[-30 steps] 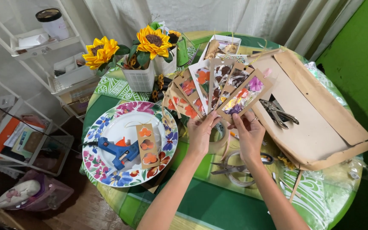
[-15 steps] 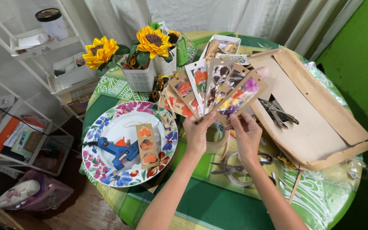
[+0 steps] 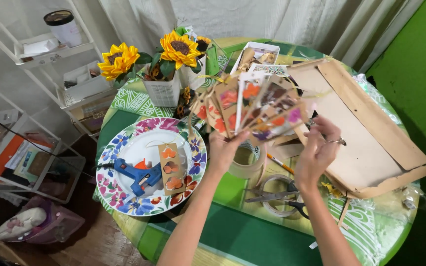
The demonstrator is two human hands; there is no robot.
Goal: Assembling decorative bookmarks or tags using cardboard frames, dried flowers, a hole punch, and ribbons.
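Both hands (image 3: 272, 148) raised cards (image 3: 252, 106) higher.

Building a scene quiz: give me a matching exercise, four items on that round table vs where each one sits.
Things:
1 glue gun
2 fan of flower cards
3 scissors
4 sunflowers

Places:
A in the white basket
B on the floral plate
C in the left hand
D across a tape roll, below the right hand

Pairs: 1-B, 2-C, 3-D, 4-A

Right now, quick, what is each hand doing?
Left hand: closed, holding a fan of pressed-flower cards.
Right hand: fingers loosely curled, touching the fan's edge; whether it grips cannot be told.
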